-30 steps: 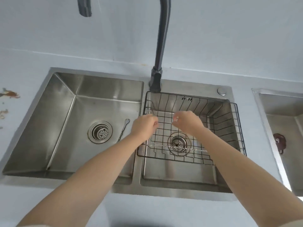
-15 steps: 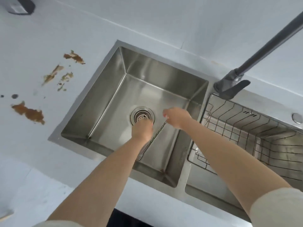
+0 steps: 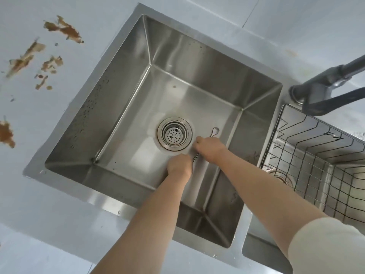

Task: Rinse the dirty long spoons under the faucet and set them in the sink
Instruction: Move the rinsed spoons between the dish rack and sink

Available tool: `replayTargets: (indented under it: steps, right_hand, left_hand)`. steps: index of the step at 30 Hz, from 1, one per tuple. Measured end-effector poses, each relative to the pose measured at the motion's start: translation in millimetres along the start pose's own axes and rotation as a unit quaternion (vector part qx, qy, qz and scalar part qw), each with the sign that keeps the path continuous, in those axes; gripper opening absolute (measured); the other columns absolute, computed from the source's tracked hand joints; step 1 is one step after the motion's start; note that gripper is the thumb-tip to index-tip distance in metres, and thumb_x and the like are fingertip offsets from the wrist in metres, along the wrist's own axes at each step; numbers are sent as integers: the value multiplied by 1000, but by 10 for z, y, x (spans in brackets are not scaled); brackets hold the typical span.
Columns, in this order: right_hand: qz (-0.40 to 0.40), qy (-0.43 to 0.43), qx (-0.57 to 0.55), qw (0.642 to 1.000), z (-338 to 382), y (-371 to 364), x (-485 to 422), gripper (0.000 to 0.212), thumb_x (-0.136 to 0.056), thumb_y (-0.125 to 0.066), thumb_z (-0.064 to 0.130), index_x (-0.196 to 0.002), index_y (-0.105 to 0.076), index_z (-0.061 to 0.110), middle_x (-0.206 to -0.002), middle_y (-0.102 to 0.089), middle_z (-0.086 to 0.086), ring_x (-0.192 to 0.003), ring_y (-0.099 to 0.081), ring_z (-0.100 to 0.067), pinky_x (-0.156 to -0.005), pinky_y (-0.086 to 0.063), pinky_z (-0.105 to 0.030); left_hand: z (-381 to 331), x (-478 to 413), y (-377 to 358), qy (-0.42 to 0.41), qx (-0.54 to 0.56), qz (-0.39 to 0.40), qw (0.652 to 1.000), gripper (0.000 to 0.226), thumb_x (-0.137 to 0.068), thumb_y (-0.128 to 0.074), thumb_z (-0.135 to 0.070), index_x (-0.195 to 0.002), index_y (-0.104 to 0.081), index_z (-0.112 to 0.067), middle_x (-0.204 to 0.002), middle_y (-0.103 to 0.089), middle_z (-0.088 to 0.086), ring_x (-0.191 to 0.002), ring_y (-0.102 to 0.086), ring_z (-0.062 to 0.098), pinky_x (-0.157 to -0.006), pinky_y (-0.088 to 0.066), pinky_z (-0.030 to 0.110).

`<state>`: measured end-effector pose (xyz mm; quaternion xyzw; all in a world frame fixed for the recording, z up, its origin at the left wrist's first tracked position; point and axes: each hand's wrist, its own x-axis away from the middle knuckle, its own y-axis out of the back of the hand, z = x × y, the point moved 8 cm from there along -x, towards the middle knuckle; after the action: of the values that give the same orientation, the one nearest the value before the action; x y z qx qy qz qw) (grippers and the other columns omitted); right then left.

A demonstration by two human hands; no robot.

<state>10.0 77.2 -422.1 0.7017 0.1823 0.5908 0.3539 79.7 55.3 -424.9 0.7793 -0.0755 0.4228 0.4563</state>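
Both hands reach down into the left sink (image 3: 122, 80); the right hand (image 3: 210, 148) and left hand (image 3: 179, 165) sit close together, each curled on the long spoon (image 3: 214, 131). It lies on the sink floor beside the drain (image 3: 174, 133); its bowl pokes out past the right hand.

A pale blue-grey counter (image 3: 59, 194) fills the left and near side, smeared with rusty brown stains (image 3: 61, 29) at upper left. Behind it rises a plain pale wall (image 3: 296, 20) crossed by a thin seam. Soft, even light falls throughout, without hard shadows.
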Motion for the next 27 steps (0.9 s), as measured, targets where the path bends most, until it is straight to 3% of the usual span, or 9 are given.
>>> replayTargets:
  steps: [4, 10, 14, 16, 19, 27]
  right_hand:
    - [6, 21, 31, 999, 92, -50, -61, 32, -89, -41, -6, -118, -54, 1, -122, -51, -16, -104, -59, -31, -67, -40, -36]
    - [-3, 12, 30, 999, 122, 46, 7, 31, -92, -37, -1, -115, -59, 1, -121, -56, -15, -110, -58, -32, -76, -45, -36]
    - [-30, -8, 29, 999, 43, 318, 175, 31, -91, -42, -2, -117, -57, 4, -121, -55, -13, -107, -59, -32, -69, -41, -35]
    - [-49, -28, 11, 998, -53, 511, 304, 35, -91, -41, -2, -122, -53, 7, -123, -53, -12, -109, -58, -33, -73, -44, -36]
    - [-94, -55, -26, 994, -222, 840, 592, 39, -91, -39, -1, -126, -50, 10, -125, -52, -12, -114, -55, -35, -84, -46, -39]
    - [-208, -150, -92, 962, -891, 1353, 1579, 32, -90, -38, 1, -117, -52, 11, -114, -54, -10, -100, -59, -33, -66, -38, -35]
  left_hand:
    - [-27, -40, -3, -13, -19, -3, 1000, 30, -90, -46, -3, -119, -53, -7, -124, -58, 15, -116, -55, 31, -90, -48, 36]
    - [-43, 25, 78, -31, -49, -21, 998, 29, -87, -49, -3, -115, -55, -9, -118, -61, 15, -111, -58, 32, -88, -49, 37]
    - [25, 147, 327, -21, -69, -44, 996, 23, -87, -53, -9, -108, -60, -6, -114, -64, 12, -107, -61, 31, -82, -50, 34]
    - [33, 233, 553, -23, -73, -74, 994, 21, -88, -51, -12, -106, -61, -7, -113, -64, 11, -104, -61, 30, -76, -49, 33]
    - [-30, 425, 1001, -31, -76, -124, 989, 24, -90, -47, -18, -108, -60, -8, -114, -64, 11, -107, -59, 31, -83, -49, 35]
    - [-714, 970, 2012, -124, -119, -246, 954, 20, -88, -49, -9, -104, -61, -10, -112, -63, 12, -107, -58, 32, -85, -49, 38]
